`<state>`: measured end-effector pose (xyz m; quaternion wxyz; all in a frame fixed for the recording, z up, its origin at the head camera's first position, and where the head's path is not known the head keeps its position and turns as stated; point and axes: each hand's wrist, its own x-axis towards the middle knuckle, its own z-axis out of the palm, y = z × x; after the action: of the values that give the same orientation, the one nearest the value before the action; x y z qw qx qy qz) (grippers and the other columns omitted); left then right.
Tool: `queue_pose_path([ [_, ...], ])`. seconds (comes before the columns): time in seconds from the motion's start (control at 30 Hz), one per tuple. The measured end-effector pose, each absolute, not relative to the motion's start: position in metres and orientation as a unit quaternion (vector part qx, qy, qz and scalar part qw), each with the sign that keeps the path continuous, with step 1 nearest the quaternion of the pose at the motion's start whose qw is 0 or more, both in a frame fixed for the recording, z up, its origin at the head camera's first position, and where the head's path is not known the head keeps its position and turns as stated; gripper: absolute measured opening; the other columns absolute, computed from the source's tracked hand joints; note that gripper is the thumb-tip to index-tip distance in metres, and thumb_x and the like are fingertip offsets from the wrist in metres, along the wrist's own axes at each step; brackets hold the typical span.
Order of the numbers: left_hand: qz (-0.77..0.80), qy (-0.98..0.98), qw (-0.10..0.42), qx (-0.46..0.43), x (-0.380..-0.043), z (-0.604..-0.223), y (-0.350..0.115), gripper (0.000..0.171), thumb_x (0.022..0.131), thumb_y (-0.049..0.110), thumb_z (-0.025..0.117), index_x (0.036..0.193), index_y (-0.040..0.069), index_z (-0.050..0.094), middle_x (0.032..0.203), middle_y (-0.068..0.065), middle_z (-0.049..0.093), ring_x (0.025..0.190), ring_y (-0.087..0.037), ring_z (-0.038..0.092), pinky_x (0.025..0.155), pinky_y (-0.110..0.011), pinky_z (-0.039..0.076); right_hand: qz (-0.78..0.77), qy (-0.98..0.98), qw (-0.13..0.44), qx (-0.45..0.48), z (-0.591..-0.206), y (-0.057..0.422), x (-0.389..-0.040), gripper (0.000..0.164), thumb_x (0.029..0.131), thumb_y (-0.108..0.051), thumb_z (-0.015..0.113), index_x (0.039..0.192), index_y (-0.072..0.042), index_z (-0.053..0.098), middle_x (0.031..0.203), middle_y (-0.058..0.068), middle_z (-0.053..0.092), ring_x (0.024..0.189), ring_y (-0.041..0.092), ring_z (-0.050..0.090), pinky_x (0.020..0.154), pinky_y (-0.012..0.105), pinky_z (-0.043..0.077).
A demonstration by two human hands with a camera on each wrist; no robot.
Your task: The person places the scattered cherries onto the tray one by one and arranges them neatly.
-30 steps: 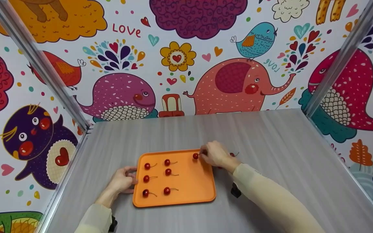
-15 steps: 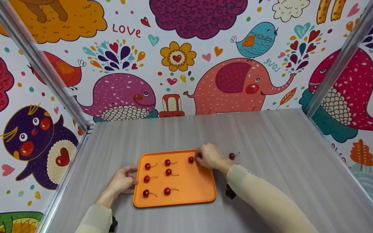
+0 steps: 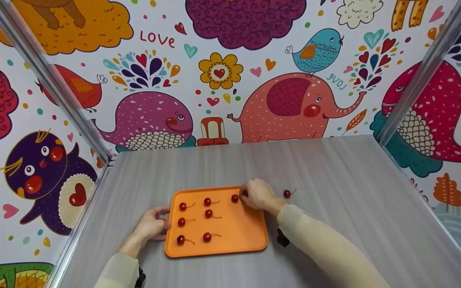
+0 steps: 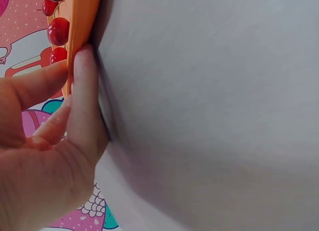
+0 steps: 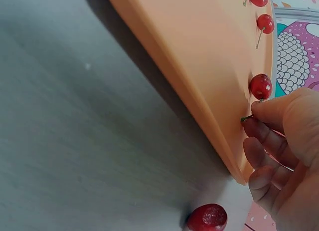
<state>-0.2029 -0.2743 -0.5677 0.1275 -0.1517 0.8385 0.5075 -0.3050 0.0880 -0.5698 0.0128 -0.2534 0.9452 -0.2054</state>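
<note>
An orange tray (image 3: 236,240) lies on the grey table, carrying two columns of red cherries at its left, among them a cherry (image 3: 181,221) and another (image 3: 208,213). My left hand (image 3: 152,222) grips the tray's left edge; in the left wrist view, fingers (image 4: 85,91) lie on both sides of the rim. Over the tray's far right part, my right hand (image 3: 259,195) pinches the stem of a cherry (image 3: 235,198). In the right wrist view that cherry (image 5: 260,86) hangs by or rests on the tray surface; I cannot tell which.
One loose cherry (image 3: 287,193) lies on the table (image 3: 334,200) right of the tray, beyond my right wrist. Metal posts (image 3: 410,92) and printed panels with cartoon animals bound the table at the back and sides.
My right hand has moved a little left and toward me with the cherry, then nearly stopped. The loose cherry on the table shows fully now. My left hand has stayed at the tray.
</note>
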Motion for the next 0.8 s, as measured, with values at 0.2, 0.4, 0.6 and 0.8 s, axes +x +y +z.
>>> queue_pose_path([
  [0.2, 0.508, 0.838, 0.126, -0.157, -0.2016, -0.5676, -0.274, 0.06, 0.095, -0.005, 0.071, 0.154, -0.001, 0.061, 0.112, -0.012, 0.065, 0.092, -0.022, 0.073, 0.071, -0.039, 0.067, -0.2, 0.943, -0.002, -0.265, -0.5711, 0.0883, -0.3062, 0.012, 0.102, -0.018, 0.079, 0.097, -0.011, 0.088, 0.1, 0.007, 0.086, 0.099, 0.034, 0.079, 0.093, 0.054, 0.066],
  [0.4, 0.512, 0.836, 0.126, -0.154, -0.2016, -0.5674, -0.2736, 0.06, 0.094, -0.005, 0.071, 0.153, -0.001, 0.062, 0.112, -0.012, 0.065, 0.092, -0.021, 0.072, 0.07, -0.039, 0.067, -0.206, 0.944, 0.006, -0.258, -0.57, 0.0877, -0.3057, 0.012, 0.102, -0.018, 0.08, 0.099, -0.011, 0.089, 0.103, 0.007, 0.087, 0.1, 0.034, 0.08, 0.094, 0.055, 0.066],
  [0.6, 0.516, 0.834, 0.124, -0.151, -0.2026, -0.5675, -0.2738, 0.06, 0.093, -0.006, 0.072, 0.153, -0.002, 0.062, 0.114, -0.014, 0.066, 0.092, -0.022, 0.073, 0.07, -0.041, 0.068, -0.218, 0.943, 0.012, -0.253, -0.5689, 0.088, -0.3058, 0.012, 0.103, -0.018, 0.08, 0.101, -0.01, 0.089, 0.104, 0.008, 0.086, 0.1, 0.034, 0.08, 0.094, 0.055, 0.066],
  [0.8, 0.516, 0.834, 0.126, -0.152, -0.2029, -0.5683, -0.2744, 0.061, 0.093, -0.006, 0.072, 0.153, -0.001, 0.062, 0.115, -0.014, 0.067, 0.093, -0.022, 0.074, 0.07, -0.041, 0.068, -0.234, 0.94, 0.012, -0.247, -0.5675, 0.0891, -0.3033, 0.012, 0.102, -0.019, 0.079, 0.1, -0.012, 0.09, 0.105, 0.007, 0.087, 0.101, 0.032, 0.08, 0.093, 0.053, 0.066],
])
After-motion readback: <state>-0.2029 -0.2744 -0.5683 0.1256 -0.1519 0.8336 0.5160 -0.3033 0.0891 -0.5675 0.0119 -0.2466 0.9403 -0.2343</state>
